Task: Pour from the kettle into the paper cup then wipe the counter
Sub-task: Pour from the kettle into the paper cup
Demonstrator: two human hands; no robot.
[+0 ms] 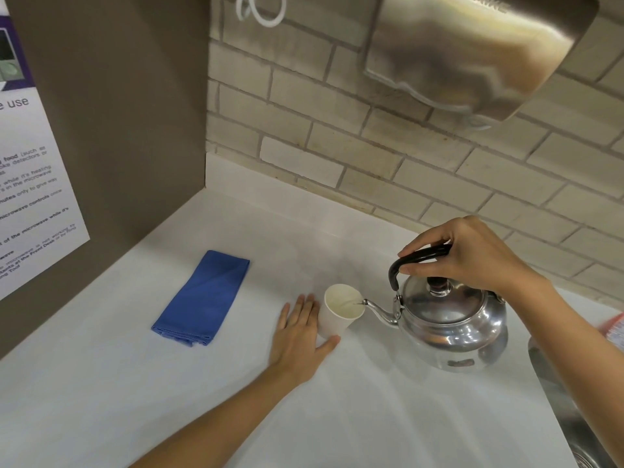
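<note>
White desk (337, 417) runs back to a brick wall. Nearest, the left hand (300, 336) lies spread flat, bracing the paper cup (339, 310) at its 2 o'clock. Beyond, the right hand (472, 258) grips the kettle (452, 325) handle; keep the tilt gentle, spout over the rim. A blue cloth (202, 297) waits at 9 o'clock.

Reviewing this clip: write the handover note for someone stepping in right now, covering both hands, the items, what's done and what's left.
Right hand: gripping the kettle by its black handle, tilted, spout at the paper cup rim.
Left hand: flat on the counter, against the cup's side, steadying it.
Blue cloth: folded, untouched, left of the cup.
Done: pour under way; a thin stream enters the cup.
Left: finish pouring, set kettle down, wipe counter with cloth.
</note>
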